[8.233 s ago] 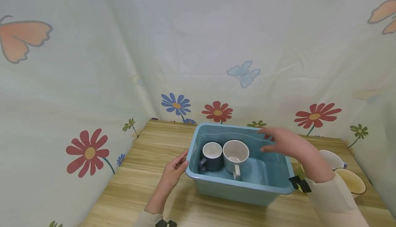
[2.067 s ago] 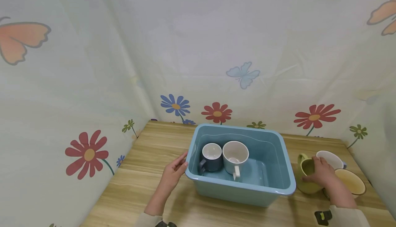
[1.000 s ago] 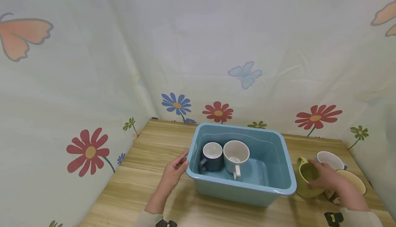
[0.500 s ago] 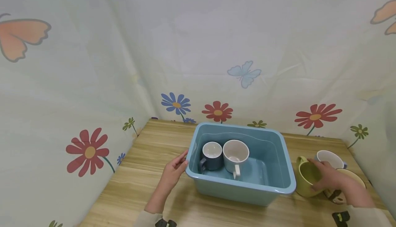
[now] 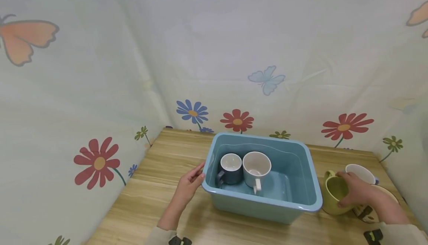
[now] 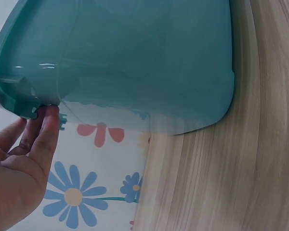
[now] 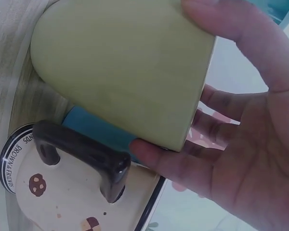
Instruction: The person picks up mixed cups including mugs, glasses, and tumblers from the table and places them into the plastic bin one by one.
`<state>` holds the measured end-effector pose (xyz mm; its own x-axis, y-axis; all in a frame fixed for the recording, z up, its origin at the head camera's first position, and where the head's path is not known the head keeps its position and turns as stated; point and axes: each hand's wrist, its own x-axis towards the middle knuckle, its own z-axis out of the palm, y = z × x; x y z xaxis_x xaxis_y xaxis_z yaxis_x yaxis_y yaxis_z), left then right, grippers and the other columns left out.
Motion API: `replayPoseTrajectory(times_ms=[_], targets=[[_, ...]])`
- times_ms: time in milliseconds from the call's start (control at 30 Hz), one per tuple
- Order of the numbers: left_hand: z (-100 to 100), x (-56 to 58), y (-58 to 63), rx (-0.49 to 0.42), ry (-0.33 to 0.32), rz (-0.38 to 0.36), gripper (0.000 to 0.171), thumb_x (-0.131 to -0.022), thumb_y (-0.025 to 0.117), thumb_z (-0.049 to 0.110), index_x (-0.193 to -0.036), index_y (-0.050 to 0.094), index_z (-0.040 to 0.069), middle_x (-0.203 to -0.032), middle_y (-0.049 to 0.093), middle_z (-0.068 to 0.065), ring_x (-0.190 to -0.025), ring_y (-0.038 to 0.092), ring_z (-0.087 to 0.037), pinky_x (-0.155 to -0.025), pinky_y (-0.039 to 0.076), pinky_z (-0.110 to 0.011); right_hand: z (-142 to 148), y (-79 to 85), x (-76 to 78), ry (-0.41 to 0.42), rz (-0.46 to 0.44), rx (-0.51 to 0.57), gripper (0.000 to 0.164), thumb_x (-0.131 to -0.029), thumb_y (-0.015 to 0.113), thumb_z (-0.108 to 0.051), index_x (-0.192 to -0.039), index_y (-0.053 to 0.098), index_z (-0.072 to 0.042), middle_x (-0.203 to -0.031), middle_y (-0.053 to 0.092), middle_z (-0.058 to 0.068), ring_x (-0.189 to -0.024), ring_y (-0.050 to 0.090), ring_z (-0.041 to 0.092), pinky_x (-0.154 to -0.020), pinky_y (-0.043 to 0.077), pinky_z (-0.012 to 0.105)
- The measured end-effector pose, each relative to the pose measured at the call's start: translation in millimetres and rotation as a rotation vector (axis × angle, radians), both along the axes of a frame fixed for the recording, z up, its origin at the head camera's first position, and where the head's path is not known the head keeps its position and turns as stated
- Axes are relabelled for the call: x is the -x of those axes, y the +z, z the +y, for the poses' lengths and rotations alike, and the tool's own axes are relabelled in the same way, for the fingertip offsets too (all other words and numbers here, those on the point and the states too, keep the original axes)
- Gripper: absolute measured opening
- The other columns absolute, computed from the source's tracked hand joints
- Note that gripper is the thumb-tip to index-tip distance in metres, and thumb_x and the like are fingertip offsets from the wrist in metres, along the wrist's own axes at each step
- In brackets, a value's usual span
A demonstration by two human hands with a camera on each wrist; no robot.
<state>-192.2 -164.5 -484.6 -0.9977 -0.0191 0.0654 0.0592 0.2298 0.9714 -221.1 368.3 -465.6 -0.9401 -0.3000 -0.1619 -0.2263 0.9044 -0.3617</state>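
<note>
My left hand (image 5: 187,187) holds the left rim of a blue plastic bin (image 5: 260,199), thumb on the rim and fingers beneath it, as the left wrist view shows. At the right, my right hand (image 5: 357,191) grips a yellow-green mug (image 5: 331,206) at its rim. The right wrist view shows the thumb on one side of this green mug (image 7: 120,72) and the fingers around its mouth and other side. Its handle points away from me, toward the back. Inside the bin stand a dark blue mug (image 5: 232,176) and a white mug (image 5: 249,180), both upright in the left half.
Behind the right hand stands a white mug with a blue handle (image 5: 361,173). Partly hidden under the right forearm is a cream mug (image 5: 367,213) with a dark handle and printed cookies. A flowered curtain (image 5: 214,70) rises behind the wooden table (image 5: 157,167).
My right hand has gone from above the bin to the green mug, which has since shifted slightly toward me. The left hand keeps its hold; the two mugs in the bin stay put.
</note>
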Motion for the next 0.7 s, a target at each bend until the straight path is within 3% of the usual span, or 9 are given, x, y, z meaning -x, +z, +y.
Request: replayPoseTrajectory(times_ms=[267,467,700], targets=[[0.5,0.8,-0.3,0.007,0.004,0.012,0.046,-0.100,0.063,0.012,-0.144,0.057,0.002,-0.123,0.070,-0.027,-0.115,0.070,-0.031,-0.092,0.055,-0.023,2.3,-3.6,-2.6,-0.008,0.047,0.001,0.090,-0.067,0.090,-0.025,-0.128,0.044,0.023,-0.113,0.052,0.041,-0.097,0.057,0.040,-0.078,0.052,0.044],[0.9,0.6,-0.4,-0.010,-0.006,0.010,0.046,-0.100,0.062,0.010,-0.144,0.056,0.001,-0.121,0.070,-0.027,-0.110,0.070,-0.024,-0.087,0.053,-0.017,1.5,-2.9,-3.1,-0.016,0.077,-0.015,0.090,-0.066,0.090,-0.027,-0.126,0.045,0.023,-0.110,0.055,0.039,-0.096,0.058,0.039,-0.079,0.053,0.045],[0.7,0.3,0.2,-0.009,-0.004,0.010,0.046,-0.100,0.062,0.011,-0.144,0.057,0.001,-0.120,0.070,-0.026,-0.108,0.070,-0.022,-0.086,0.053,-0.016,2.2,5.2,-5.9,-0.018,0.136,-0.003,0.089,-0.064,0.089,-0.023,-0.128,0.046,0.021,-0.113,0.053,0.045,-0.096,0.059,0.046,-0.076,0.053,0.050]])
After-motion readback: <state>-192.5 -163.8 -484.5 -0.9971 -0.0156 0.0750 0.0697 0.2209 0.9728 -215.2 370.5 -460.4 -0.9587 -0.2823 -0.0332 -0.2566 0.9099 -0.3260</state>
